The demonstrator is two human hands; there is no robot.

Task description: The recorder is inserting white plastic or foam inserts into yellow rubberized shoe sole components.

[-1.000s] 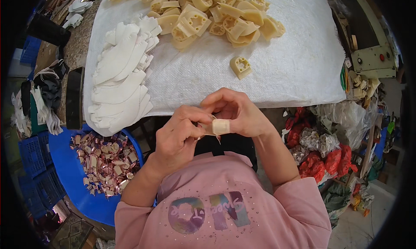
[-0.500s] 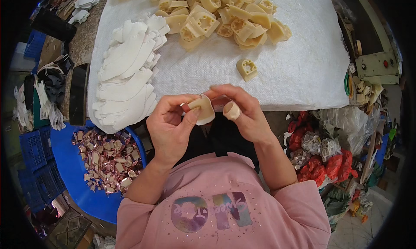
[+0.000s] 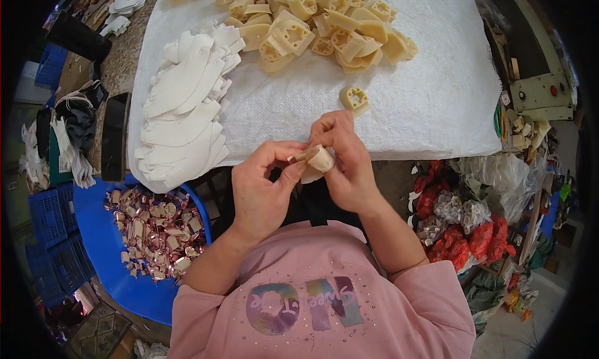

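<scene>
My left hand (image 3: 265,181) pinches a small cream shoe heel with a white cover piece (image 3: 310,175) against it, both largely hidden by fingers. Bent close over the same piece, my right hand (image 3: 346,162) presses its fingers and thumb onto the edge of the cover. A beige finger wrap (image 3: 321,160) shows at the right thumb. Just beyond my right hand a single cream heel (image 3: 355,99) stands on the white woven sheet (image 3: 430,118). Farther off lies a heap of cream heels (image 3: 340,28). To the left, white cover pieces (image 3: 181,109) lie fanned in overlapping rows.
A blue basin (image 3: 103,234) at the lower left holds many metallic pink pieces (image 3: 159,231). A dark phone (image 3: 115,137) lies by the table's left edge. Red and clear plastic bags (image 3: 458,234) crowd the right side, below a machine panel (image 3: 543,97).
My left hand has moved right and my right hand has moved slightly left, closing over the held heel and cover. The heel's flat face, visible before, is now mostly covered.
</scene>
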